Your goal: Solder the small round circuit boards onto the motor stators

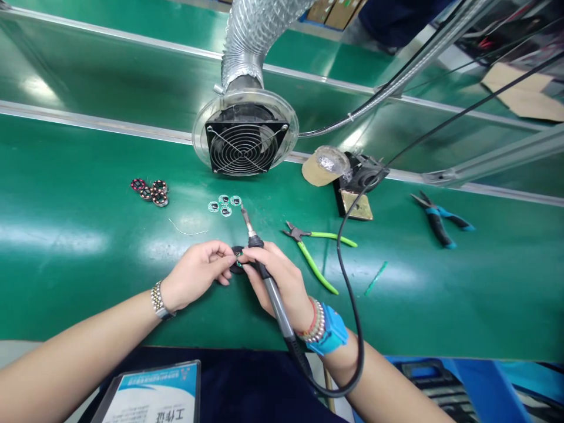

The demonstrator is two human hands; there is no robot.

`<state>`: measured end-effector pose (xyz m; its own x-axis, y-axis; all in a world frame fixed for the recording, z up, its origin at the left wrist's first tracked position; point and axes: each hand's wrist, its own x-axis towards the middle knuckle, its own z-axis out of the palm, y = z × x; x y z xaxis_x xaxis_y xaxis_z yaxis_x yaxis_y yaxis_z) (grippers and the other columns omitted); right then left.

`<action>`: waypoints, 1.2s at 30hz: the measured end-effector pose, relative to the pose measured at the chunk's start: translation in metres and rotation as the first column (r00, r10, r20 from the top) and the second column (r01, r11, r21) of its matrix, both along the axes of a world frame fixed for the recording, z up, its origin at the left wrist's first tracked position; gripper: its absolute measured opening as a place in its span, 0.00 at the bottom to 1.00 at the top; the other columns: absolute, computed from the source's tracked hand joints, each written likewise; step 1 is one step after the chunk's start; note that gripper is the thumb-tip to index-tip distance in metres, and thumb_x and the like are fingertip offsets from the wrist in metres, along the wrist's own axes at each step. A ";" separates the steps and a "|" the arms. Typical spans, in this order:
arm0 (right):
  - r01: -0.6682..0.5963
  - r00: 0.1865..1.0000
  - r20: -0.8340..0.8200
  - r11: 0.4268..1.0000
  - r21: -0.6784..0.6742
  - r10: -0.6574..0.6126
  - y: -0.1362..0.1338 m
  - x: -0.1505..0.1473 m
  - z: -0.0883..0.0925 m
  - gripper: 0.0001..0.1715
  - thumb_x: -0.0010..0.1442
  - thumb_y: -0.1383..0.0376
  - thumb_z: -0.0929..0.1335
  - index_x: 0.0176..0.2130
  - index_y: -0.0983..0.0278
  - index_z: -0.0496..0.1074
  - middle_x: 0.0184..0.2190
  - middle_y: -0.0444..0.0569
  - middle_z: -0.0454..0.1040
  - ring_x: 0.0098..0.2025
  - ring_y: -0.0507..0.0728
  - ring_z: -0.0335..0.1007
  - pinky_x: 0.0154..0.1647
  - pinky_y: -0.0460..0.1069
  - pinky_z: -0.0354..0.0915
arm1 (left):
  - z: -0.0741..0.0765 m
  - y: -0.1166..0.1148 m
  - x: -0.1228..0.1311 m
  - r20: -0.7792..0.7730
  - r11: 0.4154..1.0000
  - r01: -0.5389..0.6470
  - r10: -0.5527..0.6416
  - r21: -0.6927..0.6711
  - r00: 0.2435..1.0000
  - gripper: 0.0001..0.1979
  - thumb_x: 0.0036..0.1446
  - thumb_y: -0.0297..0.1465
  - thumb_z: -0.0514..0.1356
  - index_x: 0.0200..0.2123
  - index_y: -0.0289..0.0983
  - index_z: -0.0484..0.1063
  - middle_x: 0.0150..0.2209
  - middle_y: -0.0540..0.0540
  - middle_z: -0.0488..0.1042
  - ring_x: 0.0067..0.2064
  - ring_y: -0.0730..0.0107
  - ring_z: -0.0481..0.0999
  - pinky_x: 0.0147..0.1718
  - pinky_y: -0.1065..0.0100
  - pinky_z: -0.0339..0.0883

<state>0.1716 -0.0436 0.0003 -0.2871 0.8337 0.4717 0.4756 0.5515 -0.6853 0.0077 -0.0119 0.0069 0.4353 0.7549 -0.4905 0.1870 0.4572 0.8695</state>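
My right hand [279, 279] is closed around a soldering iron [275, 302], whose tip points up and away toward the small boards. Its thumb and fingertips also reach a round black part [238, 252] on the bench. From the other side, my left hand [205, 267] pinches at the same part, which has a bit of green in its middle. The fingertips hide much of it. Several small round circuit boards [225, 210] lie just beyond the iron's tip. Farther left sits a cluster of copper-wound rings [152, 191], and a thin piece of wire [187, 233] lies nearer my left hand.
A fume fan [247, 147] on a silver duct [249, 41] stands behind the boards. Right of it are a solder roll [325, 165] and an iron stand [359, 202]. Green-handled cutters [308, 244] and blue-handled pliers [436, 217] lie to the right. The iron's black cable [341, 252] loops past my right wrist.
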 end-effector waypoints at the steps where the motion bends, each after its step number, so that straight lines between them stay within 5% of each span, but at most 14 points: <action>1: 0.010 1.000 -0.010 1.000 -0.002 -0.010 0.000 0.001 0.002 0.17 0.54 0.77 0.63 0.44 0.64 0.65 0.33 0.51 0.72 0.40 0.56 0.66 0.41 0.53 0.66 | 0.000 0.000 0.000 0.002 1.000 0.008 -0.008 -0.001 1.000 0.08 0.54 0.35 0.56 0.30 0.34 0.65 0.22 0.53 0.69 0.24 0.78 0.69 0.27 0.73 0.65; 10: 0.056 0.994 -0.100 0.995 0.082 -0.048 -0.008 0.030 0.019 0.23 0.53 0.71 0.67 0.50 0.64 0.66 0.27 0.49 0.70 0.30 0.55 0.64 0.31 0.52 0.63 | -0.001 -0.002 -0.002 -0.040 0.996 0.054 -0.051 0.076 0.998 0.08 0.55 0.35 0.53 0.30 0.35 0.63 0.20 0.54 0.66 0.22 0.77 0.67 0.26 0.73 0.63; 17: 0.004 0.964 -0.263 0.993 -0.120 -0.036 -0.009 0.039 0.025 0.14 0.51 0.74 0.65 0.38 0.63 0.73 0.24 0.46 0.69 0.26 0.54 0.62 0.28 0.52 0.60 | -0.001 -0.001 -0.004 -0.082 0.992 0.098 -0.091 0.077 0.992 0.08 0.56 0.33 0.52 0.29 0.35 0.62 0.20 0.54 0.67 0.24 0.77 0.68 0.27 0.73 0.63; 36: -0.090 0.982 -0.184 0.974 -0.208 0.051 -0.007 0.038 0.027 0.13 0.50 0.74 0.65 0.36 0.63 0.73 0.22 0.46 0.69 0.25 0.53 0.61 0.27 0.51 0.59 | 0.000 0.001 -0.003 -0.079 0.992 0.108 -0.103 0.059 0.992 0.07 0.56 0.32 0.52 0.29 0.35 0.62 0.20 0.55 0.66 0.23 0.77 0.69 0.26 0.73 0.63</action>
